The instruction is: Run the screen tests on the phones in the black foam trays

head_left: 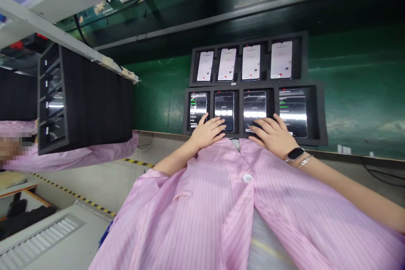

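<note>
Directly before me lies a black foam tray holding a row of smartphones with dark, lit screens. My left hand rests with fingers spread over the near edge, between the leftmost phone and the second phone. Its fingertips reach the lower part of the second phone. My right hand is spread over the bottom of the third phone, its thumb side toward the second phone and other fingers near the rightmost phone. Whether the fingertips press the screens I cannot tell. Neither hand holds anything.
Behind it, another black foam tray carries phones with white screens. Both trays lie on a green bench. To the left, a person in a pink sleeve is beside a stack of black trays. A metal rail crosses above.
</note>
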A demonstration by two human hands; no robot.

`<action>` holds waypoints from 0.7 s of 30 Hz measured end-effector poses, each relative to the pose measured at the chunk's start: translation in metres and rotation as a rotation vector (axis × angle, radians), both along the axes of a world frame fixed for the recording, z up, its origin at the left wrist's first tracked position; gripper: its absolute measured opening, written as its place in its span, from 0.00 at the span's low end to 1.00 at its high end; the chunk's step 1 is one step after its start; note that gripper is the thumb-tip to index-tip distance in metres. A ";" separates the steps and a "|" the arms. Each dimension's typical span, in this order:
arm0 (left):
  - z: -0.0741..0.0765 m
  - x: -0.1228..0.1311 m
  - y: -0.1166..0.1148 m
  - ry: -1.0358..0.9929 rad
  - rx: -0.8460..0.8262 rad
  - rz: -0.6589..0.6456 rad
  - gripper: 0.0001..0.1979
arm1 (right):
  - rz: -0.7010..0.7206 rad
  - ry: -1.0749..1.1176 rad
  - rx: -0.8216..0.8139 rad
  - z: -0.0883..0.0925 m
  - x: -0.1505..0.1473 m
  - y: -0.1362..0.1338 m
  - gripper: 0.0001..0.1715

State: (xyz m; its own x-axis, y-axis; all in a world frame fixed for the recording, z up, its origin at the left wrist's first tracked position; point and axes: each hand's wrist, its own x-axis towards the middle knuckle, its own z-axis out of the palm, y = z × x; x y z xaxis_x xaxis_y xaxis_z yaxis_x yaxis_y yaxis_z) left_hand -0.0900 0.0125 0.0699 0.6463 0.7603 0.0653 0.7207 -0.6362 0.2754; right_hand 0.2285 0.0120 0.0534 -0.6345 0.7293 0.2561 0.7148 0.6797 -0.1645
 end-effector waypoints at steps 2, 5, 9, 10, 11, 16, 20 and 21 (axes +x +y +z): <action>-0.001 0.000 0.000 -0.001 -0.010 0.002 0.19 | -0.002 -0.008 0.001 0.000 0.000 0.000 0.21; -0.001 0.000 0.000 -0.005 -0.026 0.008 0.19 | -0.006 0.000 -0.006 0.000 0.000 0.000 0.21; -0.001 0.000 0.000 -0.004 -0.030 0.008 0.19 | 0.002 0.019 -0.020 -0.001 0.000 0.001 0.21; 0.000 0.000 0.000 -0.002 -0.027 0.008 0.19 | 0.006 0.022 -0.018 -0.002 0.000 0.001 0.22; 0.000 0.001 0.000 -0.001 -0.019 0.015 0.19 | 0.009 0.023 -0.011 -0.002 0.000 0.001 0.22; 0.002 0.013 0.007 -0.027 0.092 0.219 0.25 | -0.030 0.041 0.015 -0.002 0.000 0.000 0.29; 0.000 0.022 0.013 -0.020 0.112 0.323 0.29 | -0.067 0.098 -0.025 -0.004 -0.003 0.001 0.36; -0.001 0.023 0.013 -0.013 0.110 0.317 0.28 | -0.068 0.097 -0.031 -0.004 -0.004 0.001 0.37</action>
State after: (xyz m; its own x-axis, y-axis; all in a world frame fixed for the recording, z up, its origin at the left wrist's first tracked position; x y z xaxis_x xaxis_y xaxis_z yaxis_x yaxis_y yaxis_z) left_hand -0.0669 0.0258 0.0690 0.3776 0.9111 0.1651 0.8842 -0.4077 0.2279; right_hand 0.2244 0.0134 0.0490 -0.5568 0.7783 0.2903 0.7388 0.6237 -0.2553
